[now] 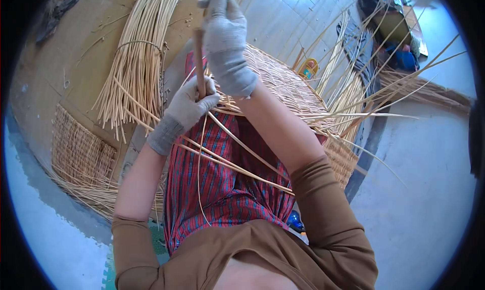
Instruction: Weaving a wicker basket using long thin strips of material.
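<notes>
In the head view my left hand [194,102], in a pale glove, is closed around an upright brown stick [199,52] at the front of a woven wicker panel [278,83] over my lap. My right hand [223,30], also gloved, is raised just right of the stick's top, fingers curled; what they hold is hidden. Long pale rods [242,171] stretch from the weaving across my red plaid trousers [202,189], and more loose ends fan out to the right.
A large tied bundle of rods [141,37] lies at the upper left. A woven mat [81,146] is at the left, with more rods [343,62] to the right. At the upper right are dark items [399,32] and a small yellow object [309,67] on the floor.
</notes>
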{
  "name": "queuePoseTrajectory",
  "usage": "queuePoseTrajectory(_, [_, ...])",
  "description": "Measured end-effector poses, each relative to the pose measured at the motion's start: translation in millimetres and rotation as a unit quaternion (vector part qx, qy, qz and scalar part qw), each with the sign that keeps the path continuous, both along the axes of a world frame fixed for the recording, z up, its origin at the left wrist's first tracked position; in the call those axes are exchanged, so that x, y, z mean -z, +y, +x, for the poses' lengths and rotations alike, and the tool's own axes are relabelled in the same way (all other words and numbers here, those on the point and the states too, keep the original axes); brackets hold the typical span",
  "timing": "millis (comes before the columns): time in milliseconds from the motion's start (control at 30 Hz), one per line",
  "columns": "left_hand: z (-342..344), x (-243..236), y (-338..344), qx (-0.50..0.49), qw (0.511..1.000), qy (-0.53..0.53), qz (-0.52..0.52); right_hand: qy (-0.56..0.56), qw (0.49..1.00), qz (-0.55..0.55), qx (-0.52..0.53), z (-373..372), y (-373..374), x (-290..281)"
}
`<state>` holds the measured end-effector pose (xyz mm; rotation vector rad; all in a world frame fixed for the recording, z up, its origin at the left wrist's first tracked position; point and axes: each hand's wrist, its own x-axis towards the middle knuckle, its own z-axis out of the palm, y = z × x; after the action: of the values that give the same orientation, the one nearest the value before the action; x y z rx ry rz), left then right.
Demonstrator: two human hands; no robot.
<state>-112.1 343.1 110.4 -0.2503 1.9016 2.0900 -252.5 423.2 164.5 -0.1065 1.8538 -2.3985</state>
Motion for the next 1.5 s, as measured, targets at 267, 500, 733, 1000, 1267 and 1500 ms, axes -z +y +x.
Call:
queuePoseTrajectory(267, [-5.8,14.3,33.6,-0.121,0.987,0.018,-0.1,0.195,0.961,0.183,-0.066,-3.7,27.9,23.8])
queuePoseTrajectory(500, [-10.4,22.5,33.1,-0.141,0.989,0.03,-0.03,0.266,0.646,0.678,-0.228,97.3,190.3,-36.0])
queuePoseTrajectory(733, [-15.2,32.5,34.5,-0.145,0.987,0.073,0.021,0.185,0.607,0.755,-0.165,181.3,211.3,-45.0])
queuePoseTrajectory(1000, [-18.9,35.5,30.2,-0.121,0.992,0.039,-0.012,-0.163,0.707,0.537,-0.43,186.7,175.3,-107.2])
queuePoseTrajectory(1267, [-14.9,30.8,35.5,-0.16,0.987,0.002,0.01,0.082,0.489,0.858,-0.136,43.1,224.1,-119.9])
queuePoseTrajectory(1500, [-10.6,47.2,39.7,-0.203,0.976,0.066,-0.036,0.044,0.509,0.84,-0.182,38.5,225.3,-66.7])
